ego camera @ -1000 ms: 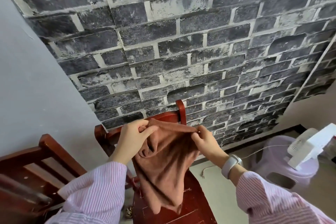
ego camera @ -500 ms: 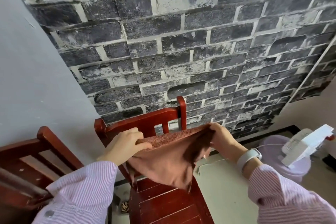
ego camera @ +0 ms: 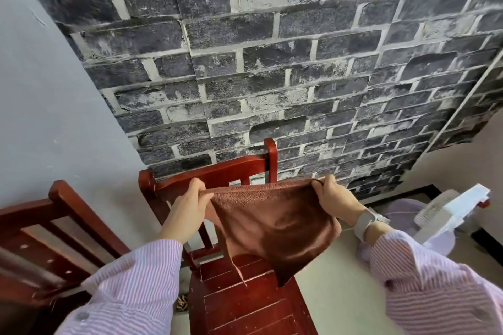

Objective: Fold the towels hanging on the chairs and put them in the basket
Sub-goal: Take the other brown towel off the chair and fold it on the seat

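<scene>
Now the left hand's fingers (ego camera: 200,190) are curled and pinched on one top corner of the towel (ego camera: 275,223); right hand's fingers (ego camera: 322,188) clamp the other corner. Left hand (ego camera: 187,211) and right hand (ego camera: 333,200) sit well apart, so the top edge runs taut btwn them, just in front of the chair (ego camera: 217,171) back. Vs a sec ago: hands were close together w/ the cloth bunched and hanging long; they've since spread and the towel is pulled out flat, lower part sagging to a point above the seat, a thread dangling. Looks off the chair, in the air. Means the towel is opened up and squared, ready for a first fold, prob. corner to corner. Basket not in view. Second chair (ego camera: 68,215) to the left, no towel seen on it.
</scene>
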Demonstrator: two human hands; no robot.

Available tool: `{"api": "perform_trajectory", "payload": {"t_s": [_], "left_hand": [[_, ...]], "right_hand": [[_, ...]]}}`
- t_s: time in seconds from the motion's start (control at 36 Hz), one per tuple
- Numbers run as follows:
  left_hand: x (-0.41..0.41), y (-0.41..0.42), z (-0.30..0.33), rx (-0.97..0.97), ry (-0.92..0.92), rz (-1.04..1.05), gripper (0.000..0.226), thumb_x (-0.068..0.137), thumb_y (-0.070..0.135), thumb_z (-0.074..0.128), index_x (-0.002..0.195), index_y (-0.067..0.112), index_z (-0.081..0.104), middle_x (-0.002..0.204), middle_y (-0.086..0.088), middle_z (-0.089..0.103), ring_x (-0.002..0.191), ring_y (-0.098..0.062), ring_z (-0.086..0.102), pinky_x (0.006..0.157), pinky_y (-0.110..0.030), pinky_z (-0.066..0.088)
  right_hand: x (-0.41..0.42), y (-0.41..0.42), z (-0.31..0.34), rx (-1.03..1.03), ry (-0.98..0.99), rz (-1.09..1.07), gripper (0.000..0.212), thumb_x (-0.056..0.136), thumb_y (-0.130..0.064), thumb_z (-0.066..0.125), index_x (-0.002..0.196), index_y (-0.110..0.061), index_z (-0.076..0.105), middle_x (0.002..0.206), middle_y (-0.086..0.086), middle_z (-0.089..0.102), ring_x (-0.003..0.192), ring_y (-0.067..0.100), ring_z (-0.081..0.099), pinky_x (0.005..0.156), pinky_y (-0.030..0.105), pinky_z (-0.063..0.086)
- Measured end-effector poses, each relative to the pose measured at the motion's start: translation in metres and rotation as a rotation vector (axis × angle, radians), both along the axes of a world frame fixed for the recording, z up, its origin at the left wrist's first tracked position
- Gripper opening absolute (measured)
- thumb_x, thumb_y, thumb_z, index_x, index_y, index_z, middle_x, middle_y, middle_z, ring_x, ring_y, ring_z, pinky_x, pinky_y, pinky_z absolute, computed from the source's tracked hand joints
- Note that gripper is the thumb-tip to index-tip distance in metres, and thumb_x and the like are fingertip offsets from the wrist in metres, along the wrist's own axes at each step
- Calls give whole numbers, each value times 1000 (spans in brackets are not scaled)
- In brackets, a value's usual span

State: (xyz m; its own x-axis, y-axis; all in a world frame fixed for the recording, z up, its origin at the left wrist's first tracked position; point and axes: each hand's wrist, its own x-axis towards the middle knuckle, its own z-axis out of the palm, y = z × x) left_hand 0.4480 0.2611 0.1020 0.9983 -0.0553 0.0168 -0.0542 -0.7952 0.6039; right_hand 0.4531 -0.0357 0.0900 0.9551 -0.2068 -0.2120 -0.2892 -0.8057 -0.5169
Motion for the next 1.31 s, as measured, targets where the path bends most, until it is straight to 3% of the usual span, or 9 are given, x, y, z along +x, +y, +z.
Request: {"api": "perform_trajectory", "payload": {"t_s": [0.11,0.22,0.5,0.61,0.72,1.03,1.14,1.19,1.31], "left_hand": [[1,2,-7,-148,-59,25,15,88,22,58,83,15,46,76,5,52,71,-8,50,65,-19,38],[3,11,-8,-298,-69,89,19,80,16,68,72,18,51,76,4,56,75,-10,52,69,-23,39],[0,29,-14,-398,64,125,11,80,18,69,85,27,69,96,9,67,95,-10,59,89,-31,45],[4,34,-21,-260,61,117,19,78,29,69,95,20,73,97,4,71,96,-14,63,93,-41,48],[0,27,-17,-277,23,106,14,78,18,71,91,20,74,96,1,70,97,-16,62,92,-34,47],[-6,23,-5,-465,-32,101,29,79,6,67,86,35,68,98,17,66,101,-4,59,96,-30,44],[-5,26,-3,-460,-44,126,27,80,6,66,89,31,69,98,17,65,100,-4,58,96,-30,44],[-4,27,-2,-418,-58,129,25,81,6,66,94,27,69,99,13,65,99,-5,57,95,-28,43],[-1,31,-1,-340,-70,130,26,80,7,66,100,23,70,102,7,62,99,-10,55,91,-27,41]], "right_hand": [[-1,-2,-7,141,-43,-28,23,98,-30,36,93,-7,34,103,28,58,99,39,56,78,37,38],[-1,-8,-7,553,-143,-131,7,90,-11,55,92,-10,48,84,10,54,72,18,51,62,28,41],[-13,-31,0,871,50,-77,36,81,20,41,83,-8,64,69,0,65,49,3,57,45,13,44],[-13,-32,-6,583,-63,-121,30,82,14,48,95,-5,67,93,12,62,67,14,56,54,13,47],[-11,-29,-13,45,-94,9,29,85,1,52,111,-4,64,110,14,65,103,29,58,87,26,40],[-17,-35,-26,-138,-157,-44,20,97,-22,32,109,-15,46,93,24,66,89,43,61,69,39,41],[-18,-32,-24,159,-344,-130,21,92,-6,45,107,-10,58,95,14,65,89,29,59,76,29,45],[-13,-33,-21,435,-365,-235,26,87,4,47,101,-12,63,91,10,60,78,21,54,63,16,44],[-3,-39,-21,826,-274,-378,42,82,12,46,79,-26,65,82,10,53,63,19,46,56,27,40]]}}
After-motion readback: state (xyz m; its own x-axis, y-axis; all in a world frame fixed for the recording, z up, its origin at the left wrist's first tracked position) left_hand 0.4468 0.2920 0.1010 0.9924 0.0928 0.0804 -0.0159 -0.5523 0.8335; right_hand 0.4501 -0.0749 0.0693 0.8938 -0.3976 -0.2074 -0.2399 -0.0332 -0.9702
